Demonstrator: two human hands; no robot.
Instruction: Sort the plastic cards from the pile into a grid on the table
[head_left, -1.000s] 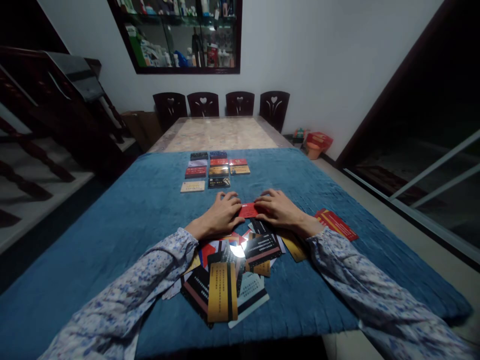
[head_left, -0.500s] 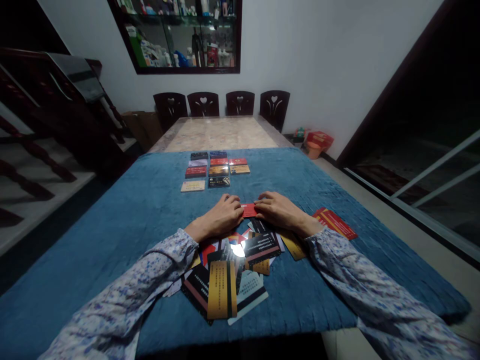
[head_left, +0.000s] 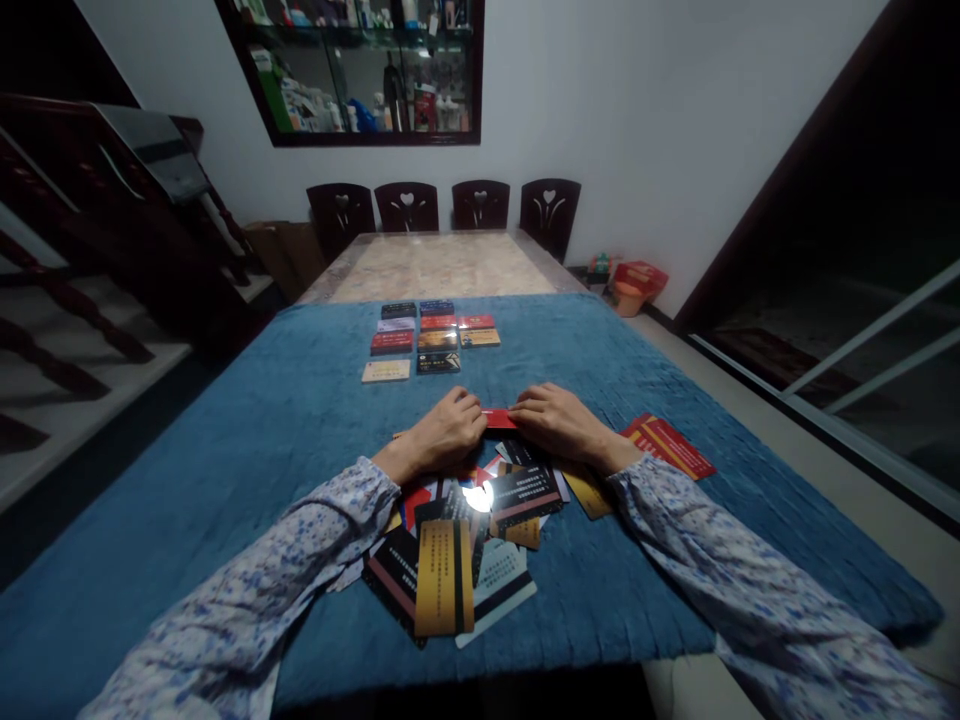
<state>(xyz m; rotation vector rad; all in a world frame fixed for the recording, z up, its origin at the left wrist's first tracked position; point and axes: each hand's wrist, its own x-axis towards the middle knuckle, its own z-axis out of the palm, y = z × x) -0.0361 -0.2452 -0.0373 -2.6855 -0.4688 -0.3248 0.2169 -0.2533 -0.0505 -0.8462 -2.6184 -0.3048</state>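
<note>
My left hand (head_left: 444,435) and my right hand (head_left: 553,420) meet over the blue cloth (head_left: 247,420), each pinching one end of a small red card (head_left: 498,418) held between them. Just below my wrists lies a loose heap of cards (head_left: 465,545), black, gold, red and white, overlapping each other. Farther out on the cloth, several cards (head_left: 427,340) lie face up in neat rows. A red card with gold print (head_left: 669,446) lies apart at my right wrist.
The cloth covers the near end of a long marble-topped table (head_left: 435,265). Several dark chairs (head_left: 442,208) stand at its far end under a glass cabinet (head_left: 367,70). A dark wooden stair rail (head_left: 82,250) is on the left, a glass door (head_left: 862,350) on the right.
The red card has tipped from lying flat toward edge-on between my fingers, and both hands have drawn slightly closer together. The rest has not moved.
</note>
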